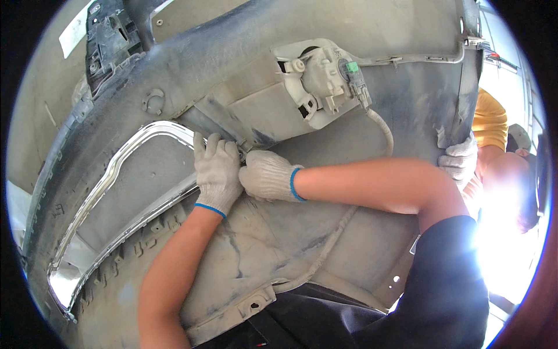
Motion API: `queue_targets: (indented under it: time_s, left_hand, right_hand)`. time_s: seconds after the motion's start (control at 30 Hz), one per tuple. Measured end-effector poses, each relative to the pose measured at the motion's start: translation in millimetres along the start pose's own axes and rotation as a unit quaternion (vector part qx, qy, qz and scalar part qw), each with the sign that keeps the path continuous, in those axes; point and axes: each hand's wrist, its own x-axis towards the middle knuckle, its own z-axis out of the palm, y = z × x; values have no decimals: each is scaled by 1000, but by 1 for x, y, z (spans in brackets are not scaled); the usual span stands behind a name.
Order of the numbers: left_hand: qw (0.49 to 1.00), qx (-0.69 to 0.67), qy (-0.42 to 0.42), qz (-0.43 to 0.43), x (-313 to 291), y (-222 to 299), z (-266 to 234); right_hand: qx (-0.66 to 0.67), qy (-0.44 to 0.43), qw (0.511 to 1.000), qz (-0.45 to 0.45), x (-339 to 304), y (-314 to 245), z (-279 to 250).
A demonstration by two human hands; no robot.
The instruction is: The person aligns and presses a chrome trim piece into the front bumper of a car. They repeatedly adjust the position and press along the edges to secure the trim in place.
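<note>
A dusty car bumper (pixel 279 227) is in front of me, its inner side facing up. A chrome trim frame (pixel 110 168) lies along its left part, round an opening. My left hand (pixel 218 171), in a knit work glove with a blue cuff, is closed over the right end of this trim. Right beside it, my right hand (pixel 268 176), gloved alike, is closed in a fist against the bumper. Whatever its fingers hold is hidden. A small dark clip-like part (pixel 243 148) shows just above, between the hands.
Above my hands a fog lamp (pixel 325 81) with a green connector piece sits in the bumper, and a cable (pixel 382 131) runs down from it. At the right, another person's gloved hand (pixel 459 160) rests on the bumper's edge. A black bracket (pixel 110 41) stands upper left.
</note>
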Motion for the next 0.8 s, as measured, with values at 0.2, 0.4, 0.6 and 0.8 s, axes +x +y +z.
queue_targets:
  time_s: [0.2, 0.4, 0.6, 0.8]
  left_hand:
    - [997, -20, -73, -23, 8, 4, -16]
    - [994, -17, -106, -33, 13, 10, -22]
    - [995, -50, -81, -7, 4, -1, -19]
    - [972, -161, -22, -173, 3, -50, -77]
  right_hand:
    - [163, 22, 979, 124, -58, -11, -4]
    - [54, 116, 984, 127, -51, 28, 11]
    - [4, 155, 984, 89, -38, 9, -4]
    - [-192, 65, 970, 132, -17, -20, -17]
